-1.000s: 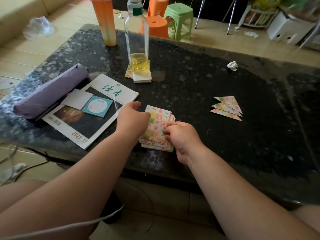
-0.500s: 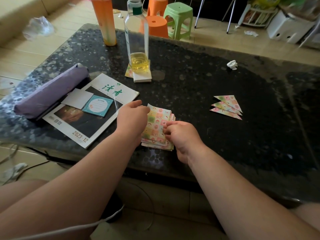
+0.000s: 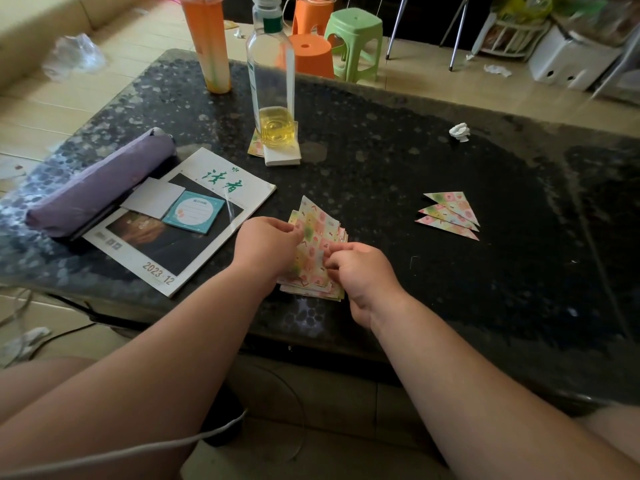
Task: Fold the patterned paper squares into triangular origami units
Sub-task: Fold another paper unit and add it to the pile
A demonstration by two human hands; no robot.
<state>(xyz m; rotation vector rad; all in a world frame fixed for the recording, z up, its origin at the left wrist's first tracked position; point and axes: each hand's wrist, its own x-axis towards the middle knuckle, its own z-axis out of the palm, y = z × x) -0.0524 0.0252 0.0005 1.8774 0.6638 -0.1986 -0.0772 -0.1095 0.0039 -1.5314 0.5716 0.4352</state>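
A stack of patterned paper squares (image 3: 311, 289) lies near the front edge of the dark table (image 3: 381, 161). The top square (image 3: 313, 230) is lifted off the stack and tilted, one corner pointing away from me. My left hand (image 3: 268, 242) pinches its left edge. My right hand (image 3: 360, 268) pinches its lower right edge with curled fingers. Three folded triangular units (image 3: 450, 213) lie overlapped on the table to the right, apart from both hands.
A magazine (image 3: 207, 195) with a teal note pad (image 3: 194, 211) and a purple pouch (image 3: 100, 185) lie at the left. A bottle of yellow liquid (image 3: 273, 95) stands on paper pads, an orange cup (image 3: 207, 43) behind. A crumpled paper ball (image 3: 460, 132) sits far right.
Both hands have lifted the top patterned square off the stack; it now tilts up with a corner pointing away. Before, the hands rested at the stack's sides.
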